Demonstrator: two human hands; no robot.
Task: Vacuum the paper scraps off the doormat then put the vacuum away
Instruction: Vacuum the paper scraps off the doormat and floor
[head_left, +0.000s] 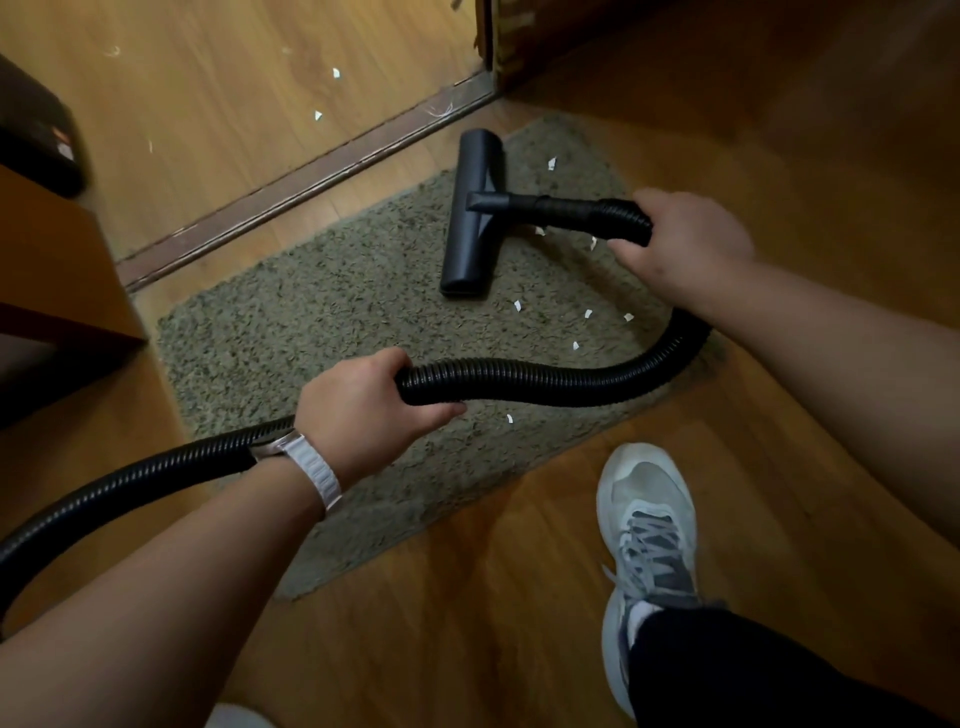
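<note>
A wooden floor (519, 597) fills the view. A brown threshold strip (311, 171) runs diagonally across it toward a door frame (498, 41). A grey laced sneaker (647, 525) stands at lower right below a dark trouser leg (753, 670). A wooden cabinet (52, 270) sits at the left edge.

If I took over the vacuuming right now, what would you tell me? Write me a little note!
Left hand grips the black hose mid-length.
Right hand grips the hose near the nozzle.
Nozzle lies flat on the doormat, toward its far edge.
Done: the mat's left part looks scrap-free.
Left: paper scraps lie on the mat right of the nozzle and near the hose; a few more on the wooden floor beyond. Then put the vacuum away; its body is out of view.
</note>
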